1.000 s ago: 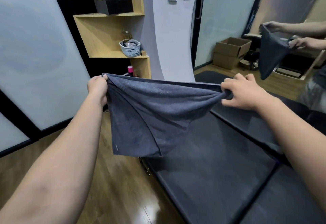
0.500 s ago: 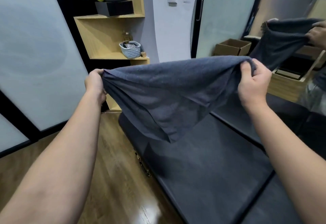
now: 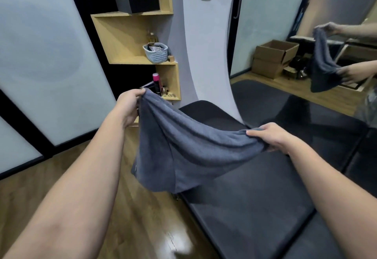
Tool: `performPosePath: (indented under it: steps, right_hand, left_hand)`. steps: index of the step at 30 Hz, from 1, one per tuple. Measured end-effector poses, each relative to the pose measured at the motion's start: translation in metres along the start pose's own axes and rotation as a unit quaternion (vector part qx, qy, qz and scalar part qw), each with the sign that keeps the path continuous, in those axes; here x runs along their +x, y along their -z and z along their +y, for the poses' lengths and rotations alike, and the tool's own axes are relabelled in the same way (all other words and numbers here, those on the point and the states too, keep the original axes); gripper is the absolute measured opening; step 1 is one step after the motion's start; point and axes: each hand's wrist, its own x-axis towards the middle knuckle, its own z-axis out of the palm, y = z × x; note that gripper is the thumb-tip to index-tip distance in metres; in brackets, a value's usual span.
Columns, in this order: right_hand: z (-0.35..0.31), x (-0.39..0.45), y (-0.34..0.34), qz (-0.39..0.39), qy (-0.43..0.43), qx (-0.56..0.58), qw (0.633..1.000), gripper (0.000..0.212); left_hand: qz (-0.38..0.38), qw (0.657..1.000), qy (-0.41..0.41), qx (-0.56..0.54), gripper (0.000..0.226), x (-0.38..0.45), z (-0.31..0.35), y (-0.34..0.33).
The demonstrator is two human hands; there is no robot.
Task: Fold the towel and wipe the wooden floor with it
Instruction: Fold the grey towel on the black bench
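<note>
Towel (image 3: 183, 152) hangs in the air between both hands, above the left edge of the dark mat (image 3: 255, 207) and the wood floor (image 3: 142, 228); it touches neither. Left hand (image 3: 128, 107) pinches one bunched end, held higher; its fingertips are buried in cloth. Right hand (image 3: 271, 136) grips the other end, lower, fingers curled over the top, thumb hidden under folds. Middle sags in deep folds, so the layer count is hard to tell, maybe doubled. Lower towel corner covers the mat's edge. Mirror (image 3: 306, 34) at right shows hands and towel, cut off by the frame. Shelf (image 3: 132, 54) behind holds a basket (image 3: 156, 52).
</note>
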Motion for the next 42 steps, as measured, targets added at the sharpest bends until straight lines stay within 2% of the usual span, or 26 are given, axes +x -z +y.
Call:
performPosePath:
  steps: [2, 5, 7, 9, 11, 13, 15, 16, 19, 23, 25, 27, 30, 33, 34, 37, 38, 40, 42]
  right_hand:
    - [-0.005, -0.001, -0.004, -0.024, -0.013, -0.109, 0.994, 0.042]
    - [-0.017, 0.001, -0.02, -0.076, -0.019, -0.264, 0.961, 0.056]
    - [-0.021, 0.002, -0.034, -0.113, -0.02, -0.292, 0.949, 0.041]
    - [-0.02, 0.003, -0.051, -0.15, -0.042, -0.274, 0.949, 0.027]
    - [-0.017, 0.003, -0.069, -0.175, -0.041, -0.213, 0.96, 0.023]
    - [-0.018, 0.004, -0.089, -0.194, -0.05, -0.003, 0.98, 0.027]
    - [-0.024, 0.004, -0.112, -0.218, -0.072, 0.205, 0.952, 0.043]
    - [-0.028, 0.002, -0.124, -0.23, -0.076, 0.246, 0.938, 0.049]
    - [-0.035, -0.008, -0.164, -0.286, -0.078, 0.279, 0.913, 0.061]
    - [-0.038, -0.013, -0.198, -0.313, -0.079, 0.284, 0.903, 0.065]
    - [-0.04, -0.01, -0.202, -0.295, -0.104, 0.313, 0.897, 0.062]
    - [-0.042, -0.005, -0.197, -0.302, -0.124, 0.325, 0.887, 0.052]
    - [-0.041, -0.003, -0.182, -0.377, -0.112, 0.233, 0.889, 0.035]
    - [-0.034, -0.005, -0.172, -0.361, -0.112, 0.116, 0.918, 0.023]
    - [-0.031, -0.004, -0.169, -0.355, -0.118, 0.091, 0.923, 0.023]
    - [-0.026, -0.007, -0.16, -0.391, -0.181, 0.015, 0.902, 0.031]
    - [-0.025, -0.005, -0.157, -0.383, -0.17, -0.035, 0.907, 0.031]
    - [-0.024, -0.003, -0.148, -0.315, -0.116, -0.127, 0.933, 0.04]
    - [-0.022, 0.004, -0.136, -0.236, -0.117, -0.113, 0.958, 0.058]
  left_hand:
    - [-0.076, 0.995, -0.068, 0.005, 0.016, -0.009, 0.011, -0.011]
    - [-0.174, 0.975, -0.138, -0.013, 0.015, -0.024, 0.034, -0.029]
    - [-0.221, 0.96, -0.165, -0.045, 0.014, -0.033, 0.052, -0.037]
    - [-0.252, 0.945, -0.196, -0.073, 0.014, -0.04, 0.069, -0.041]
    - [-0.266, 0.935, -0.22, -0.074, 0.011, -0.047, 0.085, -0.043]
    - [-0.27, 0.931, -0.235, -0.065, 0.014, -0.051, 0.095, -0.045]
    - [-0.27, 0.93, -0.241, -0.061, 0.018, -0.054, 0.098, -0.048]
    - [-0.269, 0.931, -0.24, -0.06, 0.018, -0.056, 0.098, -0.049]
    - [-0.26, 0.936, -0.227, -0.07, 0.018, -0.059, 0.094, -0.052]
    - [-0.247, 0.94, -0.224, -0.077, 0.034, -0.059, 0.089, -0.044]
    - [-0.242, 0.941, -0.223, -0.076, 0.042, -0.059, 0.088, -0.035]
    - [-0.224, 0.945, -0.223, -0.08, 0.035, -0.057, 0.088, -0.026]
    - [-0.181, 0.953, -0.232, -0.074, 0.022, -0.051, 0.086, -0.012]
    - [-0.133, 0.964, -0.225, -0.055, 0.018, -0.04, 0.078, -0.001]
    - [-0.115, 0.968, -0.216, -0.051, 0.018, -0.036, 0.073, 0.002]
    - [-0.048, 0.98, -0.188, -0.033, 0.022, -0.021, 0.053, 0.01]
    - [-0.03, 0.983, -0.179, -0.03, 0.022, -0.016, 0.046, 0.012]
    - [0.005, 0.986, -0.165, -0.024, 0.022, -0.007, 0.032, 0.015]
    - [0.038, 0.987, -0.155, -0.02, 0.022, 0.002, 0.021, 0.018]
